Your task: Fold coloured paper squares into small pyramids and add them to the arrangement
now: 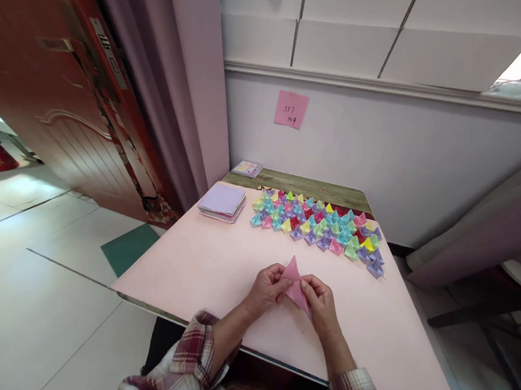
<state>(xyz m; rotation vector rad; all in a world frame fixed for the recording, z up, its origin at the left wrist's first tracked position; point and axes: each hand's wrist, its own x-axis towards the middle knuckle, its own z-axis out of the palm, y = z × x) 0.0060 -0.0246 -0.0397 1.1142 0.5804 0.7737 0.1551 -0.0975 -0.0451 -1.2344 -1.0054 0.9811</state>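
Note:
A pink sheet of origami paper [297, 289], folded to a pointed diamond-like shape, is held just above the table near its front. My left hand [267, 289] pinches its left side, thumb on top. Across from it, my right hand [321, 302] grips the right edge between thumb and fingers. One point of the paper sticks up away from me, another hangs toward the right wrist. Beyond my hands, several rows of small folded paper pieces [316, 223] in many colours stand on the table. A stack of square coloured paper [222, 202] lies at the back left.
The table [182, 267] has a pale pink cover and a green wood-look strip at the back. On that strip sits a small packet [247, 169]. A pink note [291, 110] is stuck to the wall. A purple curtain [194, 63] and red door [71, 84] are to the left.

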